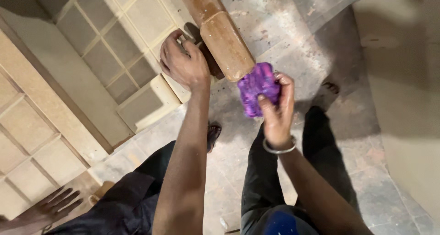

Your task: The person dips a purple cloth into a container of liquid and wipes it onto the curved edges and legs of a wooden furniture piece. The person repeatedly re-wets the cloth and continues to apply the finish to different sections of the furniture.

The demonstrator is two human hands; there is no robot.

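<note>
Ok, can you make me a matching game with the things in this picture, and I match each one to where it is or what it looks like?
Things:
1. left hand
2. right hand
3. wooden post
4. metal bangle

Descriptions:
A. brown, thick, slanting across the top
B. squeezing a purple cloth against the post's end
C. around the right wrist
D. reaching behind the post, beside the pale panelled board

Pairs: 1-D, 2-B, 3-A, 4-C
</note>
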